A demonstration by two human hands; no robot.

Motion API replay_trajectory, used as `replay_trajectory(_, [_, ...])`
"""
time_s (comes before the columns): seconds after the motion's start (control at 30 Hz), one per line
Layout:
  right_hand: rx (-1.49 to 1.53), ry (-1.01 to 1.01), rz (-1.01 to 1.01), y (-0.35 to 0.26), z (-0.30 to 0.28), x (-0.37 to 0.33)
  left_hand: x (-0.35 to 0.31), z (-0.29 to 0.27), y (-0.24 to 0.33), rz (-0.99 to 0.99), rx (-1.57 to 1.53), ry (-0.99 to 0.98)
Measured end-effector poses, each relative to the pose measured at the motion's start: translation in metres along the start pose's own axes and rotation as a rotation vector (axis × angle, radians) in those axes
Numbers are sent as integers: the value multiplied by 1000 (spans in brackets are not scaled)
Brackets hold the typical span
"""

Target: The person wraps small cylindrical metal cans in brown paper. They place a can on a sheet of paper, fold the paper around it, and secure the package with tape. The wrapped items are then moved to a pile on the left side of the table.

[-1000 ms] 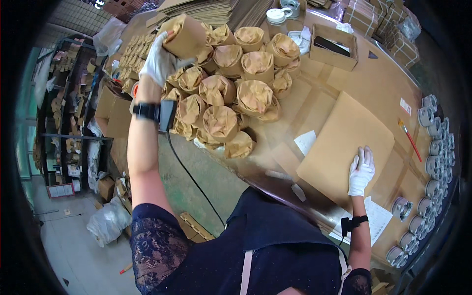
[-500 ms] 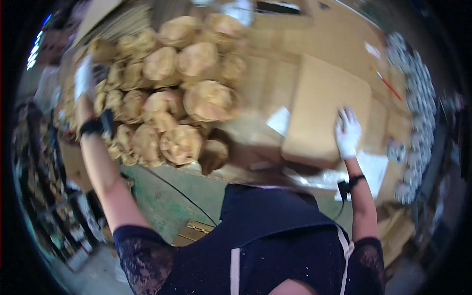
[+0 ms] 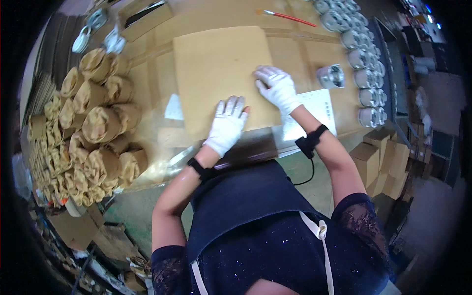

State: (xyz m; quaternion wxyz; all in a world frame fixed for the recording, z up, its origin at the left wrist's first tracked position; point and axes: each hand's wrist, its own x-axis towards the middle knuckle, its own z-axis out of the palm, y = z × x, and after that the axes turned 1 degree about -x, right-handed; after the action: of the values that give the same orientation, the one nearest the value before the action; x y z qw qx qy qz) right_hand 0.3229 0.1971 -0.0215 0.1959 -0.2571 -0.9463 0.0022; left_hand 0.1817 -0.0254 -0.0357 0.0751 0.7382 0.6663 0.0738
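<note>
Both of my hands wear white gloves and rest on a squarish stack of brown paper [image 3: 221,64] on the table. My left hand [image 3: 227,125] lies on its near part, fingers spread and nothing in them. Over the right edge, my right hand [image 3: 278,88] lies with its fingers stretched out to the left, holding nothing. To the right of that hand a lone silvery metal cup-shaped part [image 3: 330,76] stands on the table. Under my right wrist is a white printed sheet [image 3: 322,105].
Paper-wrapped round bundles [image 3: 101,123] crowd the table's left side. Rows of silvery metal parts [image 3: 364,78] line the right edge. A red-handled brush [image 3: 292,18] and an open cardboard box [image 3: 145,22] lie at the back. Cardboard boxes [image 3: 378,157] stand at lower right.
My left hand has left the far side of the wrapped bundles and come down on the brown paper. My right hand stays at the paper's right side. The view has swung right.
</note>
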Motion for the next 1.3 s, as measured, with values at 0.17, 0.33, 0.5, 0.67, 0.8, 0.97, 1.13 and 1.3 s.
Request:
replay_trajectory(0.17, [-471,-284,557,131,-124,-15,-18,-31,-12,42,-236,23])
replay_trajectory(0.33, [-428,-621,644,171,-118,-29,-5,-35,-12,92,-250,138])
replay_trajectory(0.5, [314,-593,676,158,-84,-9,7,-15,8,72,-132,85])
replay_trajectory(0.67, [1131,-778,745,18,-79,53,-20,-22,-2,113,-172,221])
replay_trajectory(0.8, [1606,-810,844,-49,-24,47,-44,-14,-15,-21,-204,160])
replay_trajectory(0.97, [19,-410,337,-56,-60,91,37,-96,-54,-53,-41,523])
replay_trajectory(1.13, [-137,-45,-338,-48,-35,132,134,-97,-133,-397,-57,143])
replay_trajectory(1.3, [363,-663,-84,-10,-25,141,119,-112,-124,188,1,423])
